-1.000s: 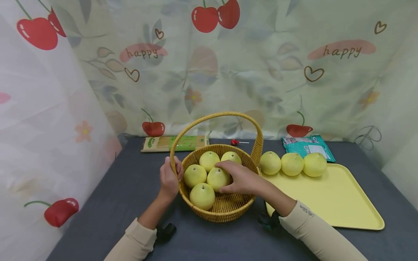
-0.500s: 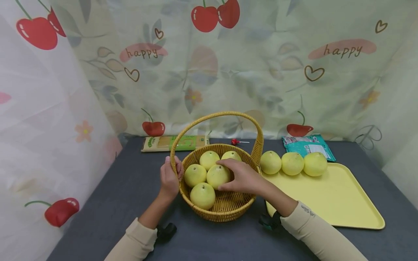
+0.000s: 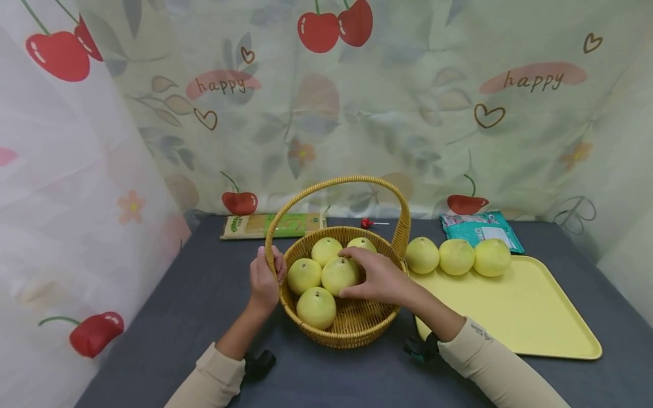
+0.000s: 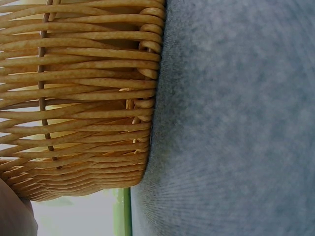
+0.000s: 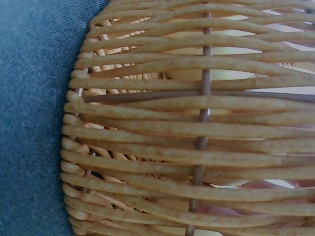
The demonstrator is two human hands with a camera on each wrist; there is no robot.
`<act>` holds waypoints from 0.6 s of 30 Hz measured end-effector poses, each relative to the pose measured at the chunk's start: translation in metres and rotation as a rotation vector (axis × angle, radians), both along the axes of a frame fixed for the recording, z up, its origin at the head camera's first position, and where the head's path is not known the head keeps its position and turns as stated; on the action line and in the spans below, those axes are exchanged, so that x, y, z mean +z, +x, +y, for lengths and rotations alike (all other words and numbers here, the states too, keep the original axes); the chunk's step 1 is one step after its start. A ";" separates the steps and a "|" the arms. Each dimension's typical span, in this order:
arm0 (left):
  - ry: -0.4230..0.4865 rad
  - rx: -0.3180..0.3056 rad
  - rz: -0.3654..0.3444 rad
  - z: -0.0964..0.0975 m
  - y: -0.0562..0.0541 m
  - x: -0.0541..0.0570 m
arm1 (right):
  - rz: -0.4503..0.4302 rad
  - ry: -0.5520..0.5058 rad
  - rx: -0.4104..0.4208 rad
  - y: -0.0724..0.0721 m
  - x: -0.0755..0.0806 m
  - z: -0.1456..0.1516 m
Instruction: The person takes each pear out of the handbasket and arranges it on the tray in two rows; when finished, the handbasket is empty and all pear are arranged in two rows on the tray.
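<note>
A round wicker basket (image 3: 357,323) with a tall arched handle stands on the table and holds several pale yellow-green pomelos. My left hand (image 3: 265,279) grips the handle's left base at the rim. Inside the basket, my right hand (image 3: 380,276) curls thumb and fingers around the right side of one pomelo (image 3: 339,276). Others sit close by: a front pomelo (image 3: 316,307), a left one and two at the back, one partly behind my right hand. Both wrist views look at the woven basket wall (image 4: 83,98), with pale fruit showing through the gaps.
To the right lies a yellow tray (image 3: 510,317), with three pomelos (image 3: 456,256) in a row at its back edge. Behind them is a teal packet (image 3: 482,229). A noodle packet (image 3: 250,225) and a red lollipop (image 3: 367,222) lie behind the basket, before a printed curtain.
The gripped pomelo and my right hand have shifted very slightly left within the basket. My left hand keeps its place on the handle.
</note>
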State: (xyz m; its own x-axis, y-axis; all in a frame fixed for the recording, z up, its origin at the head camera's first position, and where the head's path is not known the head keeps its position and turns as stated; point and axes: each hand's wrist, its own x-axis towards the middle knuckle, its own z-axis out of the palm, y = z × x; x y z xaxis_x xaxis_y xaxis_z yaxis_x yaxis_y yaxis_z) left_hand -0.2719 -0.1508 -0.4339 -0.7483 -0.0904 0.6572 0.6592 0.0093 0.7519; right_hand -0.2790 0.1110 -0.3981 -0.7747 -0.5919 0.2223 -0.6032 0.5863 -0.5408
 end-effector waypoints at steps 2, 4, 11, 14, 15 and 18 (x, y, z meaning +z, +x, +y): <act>-0.002 -0.005 -0.001 -0.001 0.000 0.000 | -0.005 -0.006 -0.001 0.001 0.001 0.000; -0.005 -0.008 0.001 0.000 0.000 0.000 | -0.009 -0.012 -0.005 0.002 0.002 0.001; -0.009 -0.006 0.014 0.001 0.000 0.001 | -0.026 -0.050 -0.038 0.009 0.007 0.012; 0.002 -0.007 0.014 0.002 0.000 0.001 | -0.038 -0.061 -0.049 0.013 0.010 0.017; 0.004 -0.006 0.014 0.001 0.000 0.001 | -0.042 -0.066 -0.051 0.014 0.011 0.018; 0.008 -0.006 0.015 0.001 0.001 0.001 | -0.037 -0.075 -0.056 0.016 0.013 0.024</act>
State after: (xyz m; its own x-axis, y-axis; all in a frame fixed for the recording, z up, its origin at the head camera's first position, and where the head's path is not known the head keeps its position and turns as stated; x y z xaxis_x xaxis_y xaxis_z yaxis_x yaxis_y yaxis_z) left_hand -0.2710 -0.1497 -0.4331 -0.7392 -0.0917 0.6672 0.6701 -0.0007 0.7423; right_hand -0.2629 0.1350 -0.3854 -0.8146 -0.5304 0.2350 -0.5495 0.5758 -0.6054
